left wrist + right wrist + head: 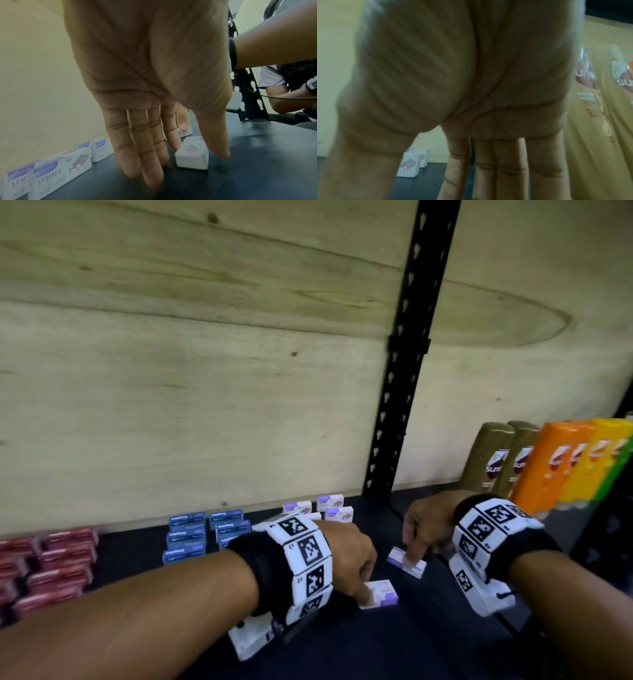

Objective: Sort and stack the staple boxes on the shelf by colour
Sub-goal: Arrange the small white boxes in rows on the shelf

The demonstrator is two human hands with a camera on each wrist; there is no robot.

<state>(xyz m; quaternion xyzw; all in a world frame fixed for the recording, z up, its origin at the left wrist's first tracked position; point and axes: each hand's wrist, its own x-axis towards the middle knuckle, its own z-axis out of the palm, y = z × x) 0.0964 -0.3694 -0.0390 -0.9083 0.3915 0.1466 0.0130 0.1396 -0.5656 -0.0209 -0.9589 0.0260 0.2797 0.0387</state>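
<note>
Now both hands are down on the dark shelf (428, 655), each at its own purple box. The left hand (346, 559) has its fingers spread and nearly straight: the index and thumb stand on either side of the near box (379, 594), which lies flat at the front, but I cannot tell whether they press it or only come to it. The right hand (424, 525) has its fingertips down on the far box (407, 564), which sits crooked; whether it pinches this box or only touches it is not clear, because its wrist view shows only straight fingers and no box. The sorted purple boxes (330, 508) stand at the back by the wooden wall, with the blue boxes (205, 534) to their left and the red boxes (51, 563) further left. What worries me is the grip. These boxes are small and smooth, so a loose hold by two fingertips could let one slip, or turn it in the hand. The purple group stands on narrow edges, close together, so a careless arrival may knock it over like dominoes. Also the bottles (496, 460) stand just behind the right wrist, and a quick lift of this arm could hit them.
</note>
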